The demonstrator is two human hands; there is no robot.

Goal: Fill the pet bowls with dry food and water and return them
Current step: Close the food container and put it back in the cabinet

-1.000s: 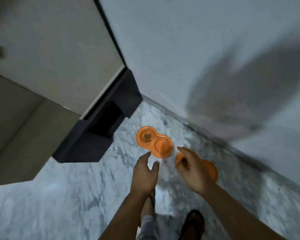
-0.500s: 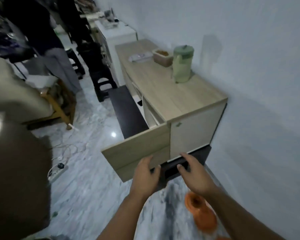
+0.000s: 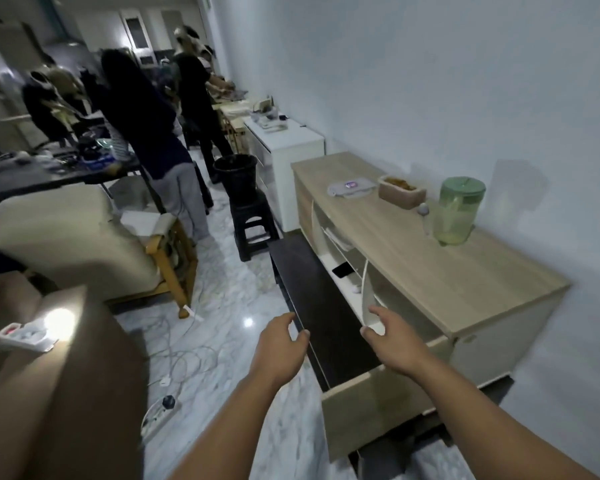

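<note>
Here both hands hover empty, left hand (image 3: 282,348) and right hand (image 3: 392,339) with fingers loosely spread; beyond them on the worktop (image 3: 430,258), the food tub (image 3: 400,191) and water jug (image 3: 456,211) could tip if grabbed carelessly; bowls unseen.

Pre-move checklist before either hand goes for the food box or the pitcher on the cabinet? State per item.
1. Left hand free: ok, holds nothing.
2. Right hand free: ok, holds nothing.
3. Food container accessible: ok, lid off, brown contents visible; its lid lies beside it.
4. Green pitcher upright on the wooden cabinet: ok.
5. Pitcher has water: cannot tell.
6. Path clear: not ok, an open drawer juts out under both hands.
7. Pet bowls at hand: cannot tell, out of view.
</note>
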